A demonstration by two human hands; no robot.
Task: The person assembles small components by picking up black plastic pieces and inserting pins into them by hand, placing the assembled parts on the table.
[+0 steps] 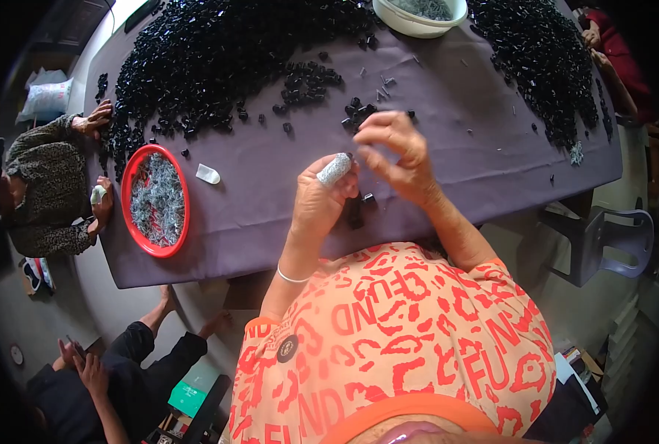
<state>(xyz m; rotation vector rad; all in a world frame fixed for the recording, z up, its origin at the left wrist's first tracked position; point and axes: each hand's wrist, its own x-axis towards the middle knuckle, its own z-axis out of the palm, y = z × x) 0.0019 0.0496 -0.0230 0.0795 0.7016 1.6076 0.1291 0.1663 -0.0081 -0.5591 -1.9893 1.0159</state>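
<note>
My left hand (pixel 319 194) is raised over the near edge of the table, with its fingers curled closed. A pale grey speckled cover (pixel 335 170) wraps its thumb. A small dark bit shows at the fingertips, too small to name. Just to the right, my right hand (pixel 403 155) has its thumb and forefinger bent close together near the left fingertips; anything between them is hidden. Under the hands lie a few small black plastic pieces (pixel 368 198), and a small cluster of black pieces (pixel 357 112) sits beyond them.
A purple-grey cloth (pixel 448 96) covers the table. Large heaps of black pieces (pixel 196 66) lie at far left and far right. A red basket (pixel 125 194) holds small grey pieces; a white tub (pixel 418 28) stands behind. A white finger cover (pixel 207 174) lies beside the basket. People sit around.
</note>
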